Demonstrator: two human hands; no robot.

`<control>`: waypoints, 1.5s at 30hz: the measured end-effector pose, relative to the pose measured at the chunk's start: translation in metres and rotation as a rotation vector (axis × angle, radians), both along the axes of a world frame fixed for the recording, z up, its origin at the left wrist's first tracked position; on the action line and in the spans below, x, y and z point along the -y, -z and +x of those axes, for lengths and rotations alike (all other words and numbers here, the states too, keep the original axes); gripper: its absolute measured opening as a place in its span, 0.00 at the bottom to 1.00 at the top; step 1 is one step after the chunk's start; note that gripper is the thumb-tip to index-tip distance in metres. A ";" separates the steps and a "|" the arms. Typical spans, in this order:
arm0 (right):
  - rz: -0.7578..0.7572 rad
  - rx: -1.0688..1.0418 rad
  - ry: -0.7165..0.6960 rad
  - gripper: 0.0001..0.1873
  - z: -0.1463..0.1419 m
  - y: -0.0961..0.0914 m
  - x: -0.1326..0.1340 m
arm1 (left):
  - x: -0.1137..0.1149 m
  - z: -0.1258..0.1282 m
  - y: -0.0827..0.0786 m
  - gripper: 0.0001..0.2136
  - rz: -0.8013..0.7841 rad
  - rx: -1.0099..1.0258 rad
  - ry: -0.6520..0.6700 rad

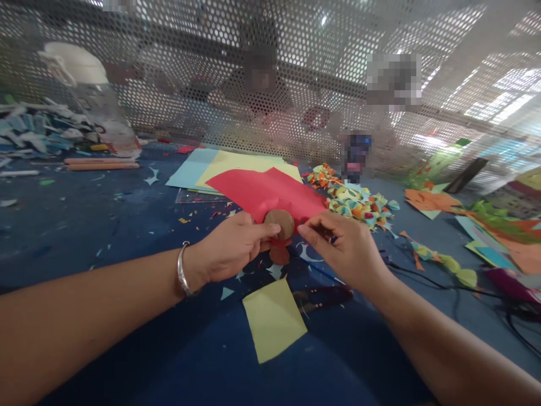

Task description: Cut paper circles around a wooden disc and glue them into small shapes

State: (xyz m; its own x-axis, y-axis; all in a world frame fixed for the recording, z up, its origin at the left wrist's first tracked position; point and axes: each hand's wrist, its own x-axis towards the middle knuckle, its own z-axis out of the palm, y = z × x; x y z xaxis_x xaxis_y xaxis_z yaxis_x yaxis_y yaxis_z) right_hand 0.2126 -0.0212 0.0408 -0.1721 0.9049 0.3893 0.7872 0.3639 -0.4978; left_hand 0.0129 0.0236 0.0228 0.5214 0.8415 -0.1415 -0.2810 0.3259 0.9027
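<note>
My left hand (234, 245), with a silver bangle on the wrist, is closed on a small round brown paper piece (282, 221) with a red bit under it. My right hand (344, 245) is beside it, its fingers pinched together at the edge of a red paper sheet (266, 192); what the fingertips grip is too small to name. A second brown round scrap (279, 255) lies just below the hands. A yellow paper rectangle (274, 318) lies on the dark blue table (127, 225) near me.
Yellow and light blue sheets (198, 166) lie under the red one. A pile of coloured paper scraps (359, 203) is right of it. A blue pen (325, 273) and dark scissors (323, 296) lie under my right wrist. A perforated metal screen (211, 67) closes off the back; a jar (97, 96) stands left.
</note>
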 end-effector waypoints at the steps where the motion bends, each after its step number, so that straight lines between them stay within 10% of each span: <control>1: -0.040 -0.013 0.007 0.17 -0.001 0.000 0.000 | 0.000 0.000 0.000 0.19 0.011 -0.001 -0.014; 22: -0.313 -0.593 -0.022 0.16 -0.013 0.003 -0.001 | 0.005 0.004 -0.008 0.13 -0.073 0.154 -0.066; 45: -0.284 -0.601 -0.041 0.15 -0.013 0.005 0.002 | 0.005 0.004 -0.006 0.13 -0.126 0.076 -0.130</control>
State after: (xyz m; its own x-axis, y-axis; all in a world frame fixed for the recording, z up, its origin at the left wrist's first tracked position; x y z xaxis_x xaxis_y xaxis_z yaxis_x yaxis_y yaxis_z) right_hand 0.1999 -0.0230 0.0359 -0.0360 0.9837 0.1761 0.3306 0.1780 -0.9268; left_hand 0.0171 0.0184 0.0285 0.4226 0.8806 -0.2143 -0.3942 0.3915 0.8315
